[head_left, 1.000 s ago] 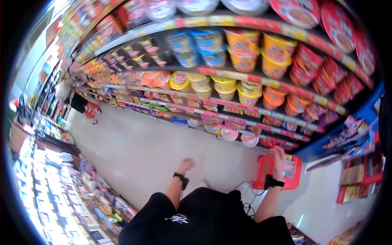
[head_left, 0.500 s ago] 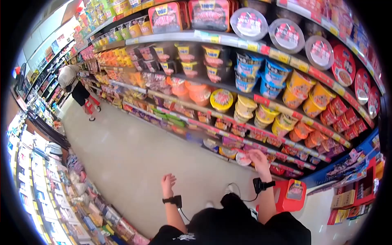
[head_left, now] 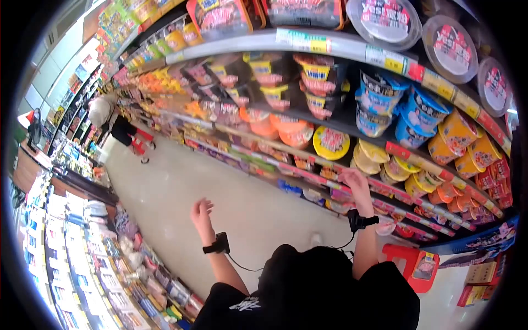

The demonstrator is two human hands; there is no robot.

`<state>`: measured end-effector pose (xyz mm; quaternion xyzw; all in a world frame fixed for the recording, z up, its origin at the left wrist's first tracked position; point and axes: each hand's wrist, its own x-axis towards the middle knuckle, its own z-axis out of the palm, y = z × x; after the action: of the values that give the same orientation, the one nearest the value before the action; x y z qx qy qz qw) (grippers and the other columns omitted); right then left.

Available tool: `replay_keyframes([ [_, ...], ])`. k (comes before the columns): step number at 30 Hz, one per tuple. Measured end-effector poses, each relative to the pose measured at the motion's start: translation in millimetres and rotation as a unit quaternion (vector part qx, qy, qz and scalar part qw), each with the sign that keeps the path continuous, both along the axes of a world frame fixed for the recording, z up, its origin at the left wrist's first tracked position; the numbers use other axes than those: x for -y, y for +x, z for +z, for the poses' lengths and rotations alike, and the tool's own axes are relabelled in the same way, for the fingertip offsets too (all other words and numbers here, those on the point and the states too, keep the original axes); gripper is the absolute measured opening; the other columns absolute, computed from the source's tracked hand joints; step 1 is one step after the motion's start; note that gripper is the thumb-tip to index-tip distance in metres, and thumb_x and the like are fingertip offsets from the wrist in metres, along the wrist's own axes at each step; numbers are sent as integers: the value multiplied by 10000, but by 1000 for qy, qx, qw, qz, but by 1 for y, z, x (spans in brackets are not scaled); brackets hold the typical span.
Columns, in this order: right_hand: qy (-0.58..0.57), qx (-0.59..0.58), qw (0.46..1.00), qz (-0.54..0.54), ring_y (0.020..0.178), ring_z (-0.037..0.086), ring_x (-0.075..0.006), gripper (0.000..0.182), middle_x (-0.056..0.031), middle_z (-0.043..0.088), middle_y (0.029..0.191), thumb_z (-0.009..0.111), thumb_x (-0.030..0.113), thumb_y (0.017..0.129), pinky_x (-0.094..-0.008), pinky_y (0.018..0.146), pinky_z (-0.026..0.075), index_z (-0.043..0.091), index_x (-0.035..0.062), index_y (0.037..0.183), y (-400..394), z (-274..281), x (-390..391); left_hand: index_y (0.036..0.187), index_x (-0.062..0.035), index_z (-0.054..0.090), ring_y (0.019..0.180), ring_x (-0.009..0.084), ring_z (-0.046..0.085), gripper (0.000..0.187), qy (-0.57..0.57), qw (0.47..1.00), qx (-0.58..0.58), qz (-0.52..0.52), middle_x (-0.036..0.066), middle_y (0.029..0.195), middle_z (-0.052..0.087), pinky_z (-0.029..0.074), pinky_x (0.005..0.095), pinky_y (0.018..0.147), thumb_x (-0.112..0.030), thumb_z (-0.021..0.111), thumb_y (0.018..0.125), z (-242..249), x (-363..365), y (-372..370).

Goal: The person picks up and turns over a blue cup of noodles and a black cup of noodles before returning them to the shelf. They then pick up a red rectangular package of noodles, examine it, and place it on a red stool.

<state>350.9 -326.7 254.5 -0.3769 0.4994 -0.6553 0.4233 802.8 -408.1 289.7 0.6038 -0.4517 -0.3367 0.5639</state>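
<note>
My left hand [head_left: 202,214] is raised over the aisle floor with loosely curled, parted fingers and nothing in it. In front of the lower shelves my right hand [head_left: 356,184] reaches forward, fingers outstretched, also holding nothing. Pale yellow noodle tubs [head_left: 366,158] stand just beyond its fingertips in this view. To their left sits a round tub with a bright yellow lid [head_left: 331,143]. Blue noodle cups [head_left: 421,116] are stacked on the shelf above, beside black cups [head_left: 320,82]. A black band with a cabled box [head_left: 360,220] is strapped round each wrist.
Behind my right arm stands a red stool [head_left: 396,253] bearing a boxed package [head_left: 425,267]. Further along the pale aisle floor [head_left: 165,190], a person [head_left: 113,118] bends near the shelves. Low display racks [head_left: 110,258] line the left side.
The shelves loom larger and have shifted in view as I moved closer. Both hands are raised higher, the right one now overlapping the lower shelf edge. Neither has taken hold of anything.
</note>
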Motion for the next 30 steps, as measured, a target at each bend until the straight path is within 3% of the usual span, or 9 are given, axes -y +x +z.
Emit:
replay_keyframes([
  [3, -31, -9, 999, 37, 934, 596, -132, 167, -50, 633, 948, 544, 82, 926, -271, 861, 456, 562, 17, 1079, 17, 19, 29, 1017, -18, 613, 817, 166, 637, 200, -54, 998, 5, 22, 82, 899, 655, 469, 290, 730, -156, 504, 924, 26, 35, -16],
  [6, -67, 51, 989, 123, 962, 604, -185, 203, -87, 628, 993, 552, 109, 898, -317, 888, 453, 558, -1, 1069, 41, 50, 49, 996, -17, 619, 821, 170, 639, 180, -68, 995, -12, -68, 81, 888, 656, 471, 292, 738, -140, 511, 922, 39, 72, -48],
  [9, -130, 16, 979, 158, 999, 586, -188, 238, -84, 589, 1066, 541, 10, 879, -333, 922, 445, 538, -15, 1116, 61, 89, 78, 971, 9, 616, 791, 139, 609, 172, -94, 991, 15, -98, 77, 878, 651, 458, 270, 735, -124, 516, 925, 66, 120, -74],
  [14, -256, -83, 959, 90, 1162, 491, -202, 277, -104, 512, 1166, 515, -20, 860, -340, 997, 379, 530, -16, 1137, 99, 178, 149, 979, 36, 611, 829, 124, 572, 191, -231, 961, 32, -147, 63, 892, 637, 449, 255, 728, -119, 510, 933, 154, 211, -87],
  [17, -335, -127, 932, 50, 1244, 418, -202, 360, -106, 435, 1277, 542, -8, 839, -348, 1030, 348, 518, -16, 1198, 135, 238, 194, 1061, 47, 591, 952, 155, 579, 236, -334, 915, -37, -224, 94, 1016, 632, 473, 287, 790, -132, 512, 930, 220, 260, -97],
  [20, -356, -192, 913, -56, 1274, 399, -223, 423, -116, 381, 1365, 625, 17, 813, -359, 1049, 340, 527, 30, 1225, 152, 278, 247, 1204, 67, 529, 1104, 204, 553, 349, -309, 902, -86, -290, 135, 1213, 566, 483, 335, 872, -133, 520, 918, 260, 317, -107],
  [24, -338, -289, 878, -175, 1260, 419, -230, 418, -155, 400, 1369, 671, 67, 792, -334, 1023, 360, 544, 7, 1185, 145, 299, 300, 1328, 96, 391, 1157, 227, 522, 532, -284, 886, -88, -356, 194, 1323, 472, 501, 348, 878, -154, 549, 885, 278, 377, -123],
  [28, -280, -356, 852, -264, 990, 584, -210, 426, -187, 536, 1250, 698, 178, 772, -297, 885, 450, 578, -42, 1117, 140, 307, 319, 1343, 92, 376, 1113, 221, 539, 573, -274, 884, -70, -373, 178, 1301, 493, 525, 326, 811, -167, 568, 868, 281, 397, -140],
  [30, -216, -284, 901, -245, 884, 597, -170, 441, -169, 617, 1090, 695, 222, 754, -290, 782, 483, 598, -56, 1081, 143, 315, 319, 1319, 103, 407, 1103, 203, 537, 552, -249, 873, -72, -414, 173, 1249, 525, 531, 310, 786, -185, 576, 879, 293, 402, -138],
])
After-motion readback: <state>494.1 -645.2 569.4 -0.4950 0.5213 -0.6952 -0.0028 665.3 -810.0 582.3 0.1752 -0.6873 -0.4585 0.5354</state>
